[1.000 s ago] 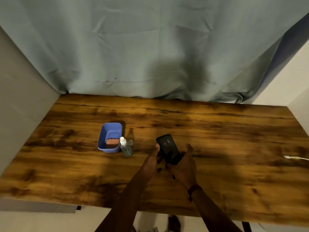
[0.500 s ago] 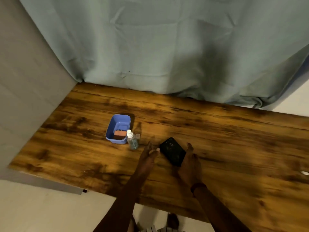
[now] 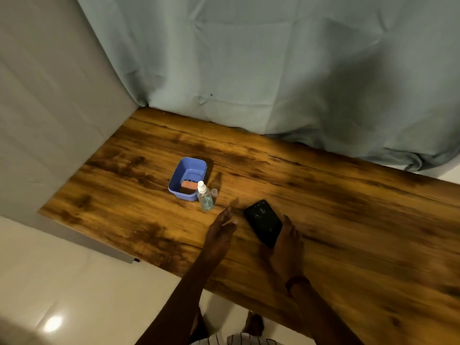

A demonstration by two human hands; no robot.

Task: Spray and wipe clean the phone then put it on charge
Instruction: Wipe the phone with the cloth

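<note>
A black phone (image 3: 263,221) with a marked screen is held low over the wooden table (image 3: 348,220) by my right hand (image 3: 286,247), which grips its near end. My left hand (image 3: 222,229) is off the phone, fingers stretched out, pointing toward a small clear spray bottle (image 3: 205,199) with a white nozzle that stands a short way ahead. The bottle's clear cap (image 3: 214,192) sits beside it. Just left of the bottle is a blue tub (image 3: 180,175) holding an orange sponge (image 3: 189,186).
A grey-green curtain (image 3: 273,70) hangs along the table's far edge. A grey wall panel (image 3: 49,120) borders the table's left end. Pale floor tiles (image 3: 74,295) show below the near edge.
My left hand has let go of the phone and moved left toward the spray bottle. The phone has dropped closer to the table. The view swung left, so the white cable is out of frame.
</note>
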